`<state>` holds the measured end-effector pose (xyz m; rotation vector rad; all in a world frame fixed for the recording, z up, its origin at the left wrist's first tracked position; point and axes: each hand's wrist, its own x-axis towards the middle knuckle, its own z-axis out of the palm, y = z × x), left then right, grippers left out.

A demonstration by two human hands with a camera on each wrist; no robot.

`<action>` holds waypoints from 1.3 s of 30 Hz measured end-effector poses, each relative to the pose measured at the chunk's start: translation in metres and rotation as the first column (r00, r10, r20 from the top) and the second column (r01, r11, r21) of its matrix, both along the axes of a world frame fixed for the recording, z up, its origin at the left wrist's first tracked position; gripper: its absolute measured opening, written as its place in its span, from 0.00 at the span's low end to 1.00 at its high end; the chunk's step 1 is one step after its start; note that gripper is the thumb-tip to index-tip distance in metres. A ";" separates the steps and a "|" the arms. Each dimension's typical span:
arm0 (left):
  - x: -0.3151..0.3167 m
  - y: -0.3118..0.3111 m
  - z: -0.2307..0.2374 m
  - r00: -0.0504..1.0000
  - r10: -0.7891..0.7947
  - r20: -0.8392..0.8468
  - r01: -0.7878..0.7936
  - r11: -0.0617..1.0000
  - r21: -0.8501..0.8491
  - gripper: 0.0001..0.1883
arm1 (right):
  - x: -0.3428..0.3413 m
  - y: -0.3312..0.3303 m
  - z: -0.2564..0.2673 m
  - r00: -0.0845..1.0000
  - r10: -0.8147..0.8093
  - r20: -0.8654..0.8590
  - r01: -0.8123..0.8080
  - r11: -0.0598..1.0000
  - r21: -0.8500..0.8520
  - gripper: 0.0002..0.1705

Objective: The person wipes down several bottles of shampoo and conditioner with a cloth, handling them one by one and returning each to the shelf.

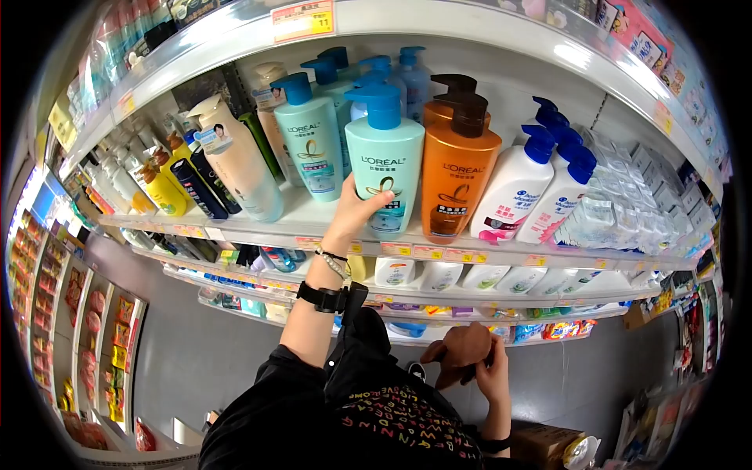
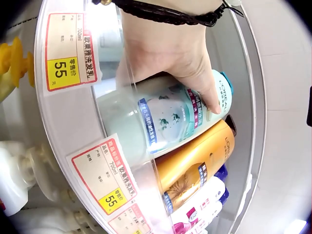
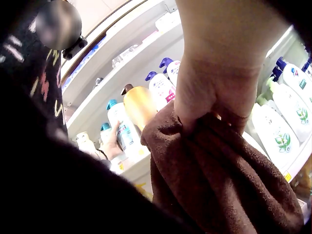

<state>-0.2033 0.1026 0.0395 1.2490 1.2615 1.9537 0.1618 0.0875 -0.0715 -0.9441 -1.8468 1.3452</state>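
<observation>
My left hand (image 1: 359,210) grips the lower part of a pale green L'Oréal pump bottle (image 1: 385,149) with a blue pump, which stands upright at the shelf's front edge. In the left wrist view the thumb lies across the front label of this bottle (image 2: 168,117), and the other fingers are hidden behind it. An orange L'Oréal pump bottle (image 1: 460,172) stands just to its right, and a similar pale green bottle (image 1: 312,141) to its left. Lower down, by my body, my right hand (image 1: 492,374) holds a bunched brown cloth (image 3: 209,170), which hangs in folds below the fingers.
White Head & Shoulders pump bottles (image 1: 513,184) and clear-wrapped packs (image 1: 619,204) line the shelf rightward. A peach pump bottle (image 1: 239,164) leans on the left. Price tags run along the shelf edge (image 1: 305,241). Below are more stocked shelves, a grey floor (image 1: 188,337) and a cardboard box (image 1: 544,445).
</observation>
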 end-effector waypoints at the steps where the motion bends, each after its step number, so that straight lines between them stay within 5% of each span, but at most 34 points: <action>1: 0.000 -0.001 -0.001 1.000 0.009 0.001 -0.009 1.000 0.002 0.25 | 0.000 -0.001 0.002 1.000 0.009 0.001 -0.009 1.000 0.002 0.23; 3: 0.002 0.001 -0.004 0.997 0.071 0.001 -0.071 0.986 0.153 0.28 | 0.001 -0.002 0.008 1.000 -0.014 0.012 0.014 0.999 -0.042 0.22; 4: 0.005 0.004 -0.002 0.971 0.233 0.056 -0.240 0.943 0.230 0.28 | 0.002 -0.001 0.007 1.000 -0.007 0.013 0.007 0.999 -0.036 0.22; 10: -0.021 -0.027 0.028 0.801 0.578 0.158 -0.596 0.740 0.311 0.30 | 0.015 0.003 -0.006 0.999 -0.030 0.026 0.029 0.999 0.033 0.21; 12: -0.035 -0.028 0.034 0.633 0.774 0.013 -0.748 0.608 0.265 0.32 | 0.016 0.005 -0.012 0.999 -0.036 -0.003 0.036 0.999 0.027 0.21; 17: -0.076 -0.016 0.013 0.627 0.745 -0.228 -0.704 0.667 0.243 0.41 | 0.012 0.002 -0.007 1.000 -0.024 -0.014 0.024 0.999 0.031 0.21; 19: -0.072 -0.015 0.013 0.345 0.801 -0.490 -0.835 0.500 0.229 0.45 | 0.010 0.000 -0.004 0.999 -0.022 -0.024 0.024 0.996 0.087 0.20; 20: -0.070 -0.015 0.015 0.291 0.805 -0.516 -0.851 0.464 0.245 0.48 | 0.008 -0.004 0.004 1.000 -0.018 -0.014 0.018 1.000 0.020 0.20; 25: -0.077 -0.016 0.017 0.289 0.759 -0.584 -0.888 0.440 0.133 0.43 | 0.009 -0.003 0.001 1.000 0.000 -0.004 0.000 0.999 -0.049 0.19; 28: -0.070 -0.018 0.017 0.318 0.795 -0.517 -0.840 0.489 0.235 0.37 | 0.010 -0.002 -0.004 1.000 0.011 0.013 -0.011 1.000 0.001 0.20; 30: -0.048 -0.022 0.026 0.479 0.801 -0.359 -0.813 0.559 0.162 0.34 | 0.007 -0.001 -0.001 1.000 0.011 -0.006 -0.011 0.999 0.047 0.20; 35: -0.031 -0.028 0.013 0.458 0.830 -0.317 -0.795 0.543 0.272 0.35 | 0.013 -0.005 0.014 1.000 0.020 -0.004 -0.021 0.994 -0.108 0.22; 38: -0.020 -0.048 0.001 0.474 0.843 -0.256 -0.763 0.538 0.358 0.29 | 0.024 -0.002 0.004 0.998 -0.014 -0.069 0.011 0.999 -0.043 0.23; 39: -0.014 -0.055 -0.002 0.473 0.842 -0.259 -0.753 0.539 0.378 0.25 | 0.027 -0.001 0.007 0.995 -0.065 -0.077 0.073 0.991 0.108 0.22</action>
